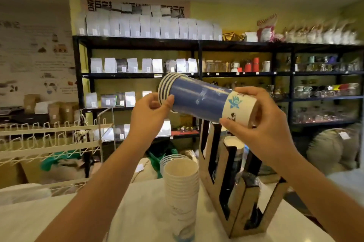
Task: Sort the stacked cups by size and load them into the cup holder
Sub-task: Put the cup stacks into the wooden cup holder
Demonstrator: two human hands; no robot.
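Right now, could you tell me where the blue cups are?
Head view, centre: the blue cups lie sideways in the air between the left hand and right hand, above the holder.

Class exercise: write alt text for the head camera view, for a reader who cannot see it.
Both hands hold a stack of blue cups sideways above a wooden cup holder: left hand at the rims, right hand gripping the white cup at its end.

Place: a coffee shop or its stockroom.
Signs: black shelving point(197, 42) with white coffee bags point(145, 26), glass jars point(213, 66), cups.
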